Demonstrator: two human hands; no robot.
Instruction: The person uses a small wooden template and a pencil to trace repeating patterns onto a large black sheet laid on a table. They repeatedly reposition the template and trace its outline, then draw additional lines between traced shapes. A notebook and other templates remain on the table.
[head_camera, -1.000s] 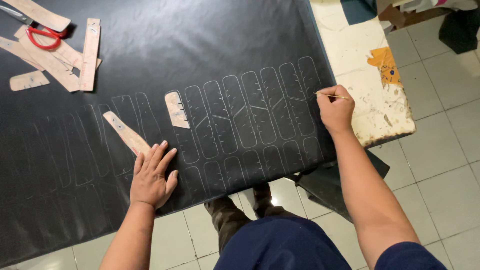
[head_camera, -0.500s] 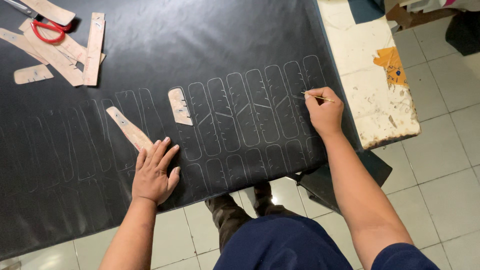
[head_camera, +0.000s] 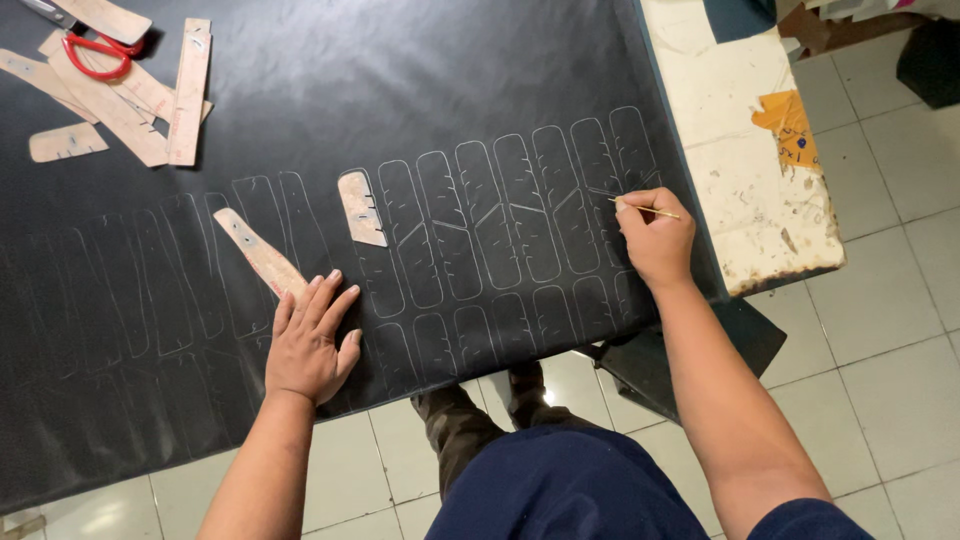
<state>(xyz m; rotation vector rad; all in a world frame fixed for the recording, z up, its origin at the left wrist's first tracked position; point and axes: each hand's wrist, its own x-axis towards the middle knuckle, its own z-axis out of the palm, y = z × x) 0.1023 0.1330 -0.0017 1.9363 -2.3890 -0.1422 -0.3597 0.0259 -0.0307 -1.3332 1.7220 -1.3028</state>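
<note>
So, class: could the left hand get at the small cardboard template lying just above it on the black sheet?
Probably yes. The left hand lies flat on the black sheet, and the small template sits a little up and right with nothing between them.

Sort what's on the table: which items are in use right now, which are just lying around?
In use:
- black sheet with traced outlines
- thin marking stick in the right hand
- left hand pressed flat on the sheet, by the long cardboard template

Lying about:
- short template
- pile of templates, top left
- red-handled scissors
</note>
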